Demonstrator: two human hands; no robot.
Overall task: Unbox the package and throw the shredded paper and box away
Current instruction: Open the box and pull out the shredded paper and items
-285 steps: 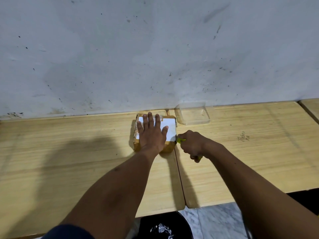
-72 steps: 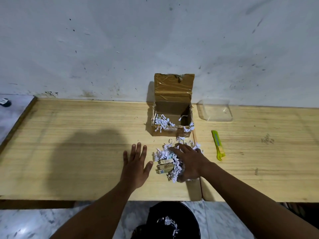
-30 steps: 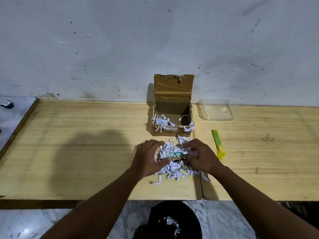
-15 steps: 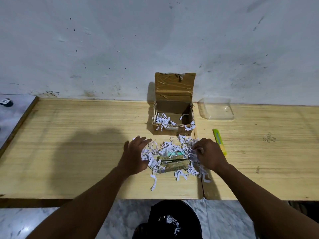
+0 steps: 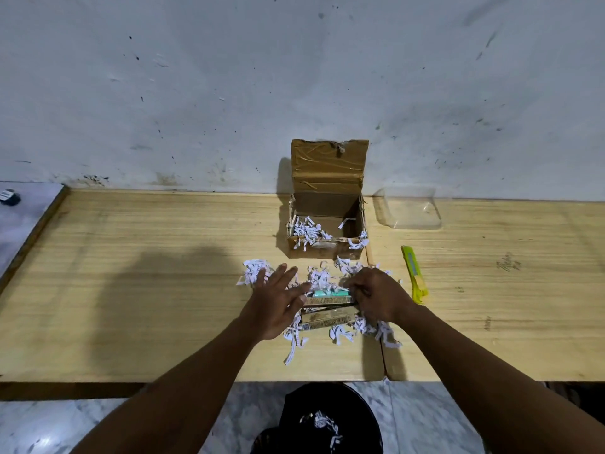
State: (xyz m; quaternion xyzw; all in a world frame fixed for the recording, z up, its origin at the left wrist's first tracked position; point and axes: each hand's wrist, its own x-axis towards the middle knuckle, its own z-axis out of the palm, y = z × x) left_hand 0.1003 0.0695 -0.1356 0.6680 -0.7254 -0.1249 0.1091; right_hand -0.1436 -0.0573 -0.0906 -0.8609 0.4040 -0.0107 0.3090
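An open cardboard box (image 5: 327, 221) stands against the wall, lid up, with some shredded paper still inside. A pile of white shredded paper (image 5: 319, 278) lies on the wooden table in front of it, around a few small flat boxes (image 5: 327, 314) and a teal item (image 5: 330, 293). My left hand (image 5: 278, 301) rests flat on the pile's left side, fingers spread. At the pile's right side my right hand (image 5: 376, 294) is curled, with its fingertips at the teal item's end. A black bin (image 5: 327, 421) stands below the table edge, shreds inside.
A yellow utility knife (image 5: 413, 273) lies right of the pile. A clear plastic container (image 5: 407, 208) sits by the wall, right of the box. A small dark object (image 5: 9, 196) rests on the grey surface at far left. A seam (image 5: 376, 322) splits the two tabletops.
Since half a second ago, both hands moved inward over the pile. The shreds spread wider to the left, and the teal item and small boxes show more.
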